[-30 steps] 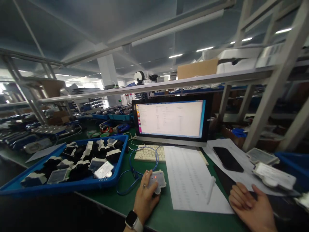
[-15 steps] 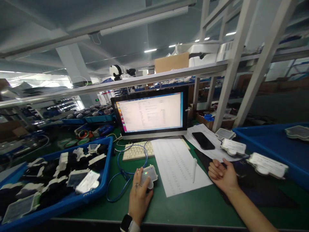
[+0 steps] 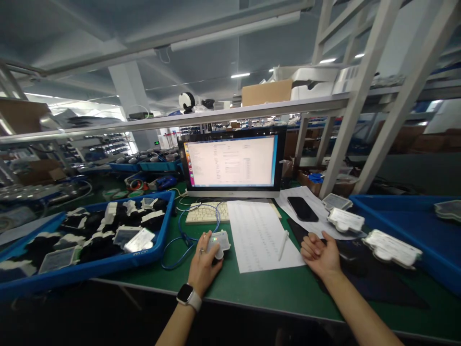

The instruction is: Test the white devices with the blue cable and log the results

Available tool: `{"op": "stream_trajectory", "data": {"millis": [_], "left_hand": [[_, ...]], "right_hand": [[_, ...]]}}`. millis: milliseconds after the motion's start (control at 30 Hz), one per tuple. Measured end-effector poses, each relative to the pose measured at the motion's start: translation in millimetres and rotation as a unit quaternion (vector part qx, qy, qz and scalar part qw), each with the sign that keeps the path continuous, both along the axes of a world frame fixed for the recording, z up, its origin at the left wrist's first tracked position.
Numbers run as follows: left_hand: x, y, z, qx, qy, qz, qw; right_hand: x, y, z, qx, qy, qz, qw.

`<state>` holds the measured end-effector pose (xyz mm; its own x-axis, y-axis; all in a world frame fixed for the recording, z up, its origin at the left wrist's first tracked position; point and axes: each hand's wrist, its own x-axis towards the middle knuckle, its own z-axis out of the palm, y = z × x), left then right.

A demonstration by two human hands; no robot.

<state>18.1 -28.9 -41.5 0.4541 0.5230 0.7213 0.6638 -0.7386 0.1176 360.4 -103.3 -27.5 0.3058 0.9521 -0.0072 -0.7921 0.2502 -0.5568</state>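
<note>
My left hand [image 3: 204,262] is closed around a small white device with a clear cover [image 3: 220,240], with lit green and orange dots inside. A blue cable [image 3: 173,244] loops beside that hand and over the keyboard [image 3: 201,214]. My right hand [image 3: 321,254] rests half turned up by the corner of the printed sheet [image 3: 248,240], fingers curled in, thumb apart, with nothing visible in it. On that sheet lies a white pen [image 3: 283,245]. To the right of my right hand are similar white devices [image 3: 392,247] on a dark mat [image 3: 378,283].
A blue bin [image 3: 163,240] full of black-and-white parts stands at the left. Another blue bin [image 3: 389,209] is at the right. A lit monitor [image 3: 232,163] stands behind the keyboard, beneath a shelf [image 3: 230,114]. A black phone [image 3: 303,209] lies on papers.
The whole view has shifted, so the bench sits a little higher and more of my left forearm shows. My left hand still holds the device; my right hand stays curled.
</note>
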Motion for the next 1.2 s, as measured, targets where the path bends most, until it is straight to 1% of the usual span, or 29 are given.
{"op": "stream_trajectory", "data": {"millis": [167,267,333,367,400,433,467,533,567,600,667,767,833,933,1000,1100,1200], "left_hand": [[-1,1,0.8,-0.010,0.013,0.017,1.000],[1,-2,1.9,-0.021,0.004,0.016,1.000],[1,-5,3.2,-0.024,-0.022,0.016,0.999],[1,-6,4.1,-0.030,-0.047,0.018,0.998],[-1,-6,5.3,-0.047,-0.084,0.033,0.995],[-3,-5,6.7,-0.073,-0.130,0.062,0.987],[-7,-4,8.6,-0.103,-0.178,0.104,0.973],[-18,4,13.6,-0.161,-0.253,0.196,0.934],[-25,10,16.9,-0.184,-0.268,0.232,0.917],[-32,17,20.4,-0.207,-0.269,0.255,0.905],[-45,32,27.8,-0.268,-0.252,0.278,0.887],[-55,54,36.7,-0.368,-0.222,0.289,0.856],[-57,64,40.3,-0.412,-0.224,0.284,0.836],[-52,68,44.8,-0.452,-0.274,0.250,0.812],[-47,66,48.8,-0.467,-0.329,0.202,0.796],[-38,56,56.3,-0.477,-0.407,0.105,0.772],[-30,41,61.8,-0.480,-0.444,0.019,0.756]], "right_hand": [[0,2,-0.5,0.005,-0.001,-0.009,1.000],[0,3,-1.3,0.005,-0.002,-0.010,1.000],[1,3,-1.9,0.001,-0.002,-0.005,1.000],[1,2,-2.2,-0.001,-0.002,-0.003,1.000],[2,2,-2.5,-0.002,-0.001,-0.001,1.000],[2,1,-2.8,-0.002,-0.001,0.001,1.000],[3,1,-3.0,-0.002,-0.001,0.002,1.000],[3,1,-3.3,0.002,-0.003,0.005,1.000],[3,1,-3.3,0.004,-0.005,0.007,1.000],[3,2,-3.4,0.007,-0.008,0.009,1.000],[2,4,-3.5,0.014,-0.011,0.010,1.000],[2,6,-4.9,0.025,-0.019,0.022,0.999],[1,6,-6.6,0.032,-0.027,0.032,0.999],[0,7,-9.9,0.040,-0.038,0.037,0.998],[1,8,-11.7,0.044,-0.042,0.034,0.998],[2,11,-13.4,0.049,-0.042,0.031,0.997],[4,14,-13.9,0.049,-0.037,0.033,0.998]]}}
